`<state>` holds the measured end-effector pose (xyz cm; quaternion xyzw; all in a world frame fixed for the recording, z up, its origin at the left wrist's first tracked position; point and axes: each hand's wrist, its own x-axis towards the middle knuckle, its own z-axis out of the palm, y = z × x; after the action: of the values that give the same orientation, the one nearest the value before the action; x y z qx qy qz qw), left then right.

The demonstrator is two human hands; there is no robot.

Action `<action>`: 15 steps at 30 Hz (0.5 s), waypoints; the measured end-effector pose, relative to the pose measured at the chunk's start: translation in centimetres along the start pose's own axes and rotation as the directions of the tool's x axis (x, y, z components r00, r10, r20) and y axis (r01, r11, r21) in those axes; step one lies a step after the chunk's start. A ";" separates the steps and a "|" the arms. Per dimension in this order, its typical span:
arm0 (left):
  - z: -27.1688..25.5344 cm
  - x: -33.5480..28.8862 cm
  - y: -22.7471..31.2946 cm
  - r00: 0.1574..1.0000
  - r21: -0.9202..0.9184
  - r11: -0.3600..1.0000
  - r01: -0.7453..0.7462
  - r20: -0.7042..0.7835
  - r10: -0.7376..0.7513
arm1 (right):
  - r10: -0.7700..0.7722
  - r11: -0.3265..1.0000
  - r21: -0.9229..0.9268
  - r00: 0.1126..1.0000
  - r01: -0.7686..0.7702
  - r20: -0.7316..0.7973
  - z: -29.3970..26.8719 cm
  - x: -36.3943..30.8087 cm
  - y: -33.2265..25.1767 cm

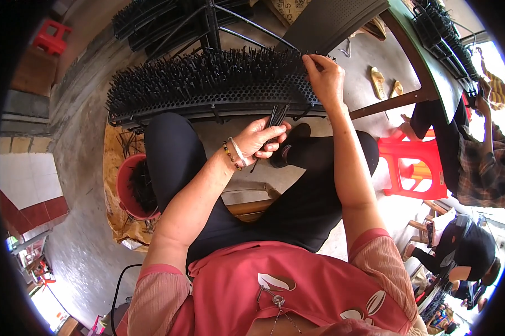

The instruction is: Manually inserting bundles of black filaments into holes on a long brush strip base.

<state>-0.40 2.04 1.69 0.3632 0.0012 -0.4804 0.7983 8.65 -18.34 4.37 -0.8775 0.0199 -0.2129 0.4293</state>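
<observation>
Beside the perforated black rack (247, 98), the left hand (261, 140) clamps spare black rods (276, 116) ready while right hand (324, 78) fingers pinch one at its edge

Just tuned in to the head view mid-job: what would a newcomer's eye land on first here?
First, the long black perforated rack bristling with thin black sticks, stretched across the upper middle above the person's knees. The right hand pinches at its right end, while the left hand, just below the rack, grips a small bundle of thin black sticks. The bright red plastic stool at right and the red bucket of sticks at left also stand out.
</observation>
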 end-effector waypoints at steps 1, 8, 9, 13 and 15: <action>0.0 0.0 0.0 1.000 0.000 1.000 0.000 0.000 0.000 | 0.000 1.000 0.000 1.000 0.000 0.000 -0.1 0.0 0.1; 0.1 0.0 0.0 1.000 0.006 1.000 -0.009 -0.006 0.009 | -0.182 0.982 -0.077 0.978 0.174 -0.100 -0.1 0.0 0.9; 0.1 0.0 0.0 1.000 0.011 1.000 -0.010 -0.012 0.010 | -0.232 0.971 -0.079 0.966 0.224 -0.112 -0.1 0.0 0.8; -0.1 0.0 -0.2 1.000 0.000 1.000 -0.009 -0.013 0.009 | -0.133 0.991 -0.029 0.991 0.132 -0.015 -0.1 -0.1 0.0; -0.1 0.0 -0.2 1.000 0.005 1.000 -0.017 -0.014 0.017 | -0.015 0.997 0.081 1.000 0.014 0.019 -0.1 -0.2 -0.4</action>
<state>-0.53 2.03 1.48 0.3687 0.0028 -0.4711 0.8013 8.34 -18.12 4.71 -0.8616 0.0006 -0.2080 0.4631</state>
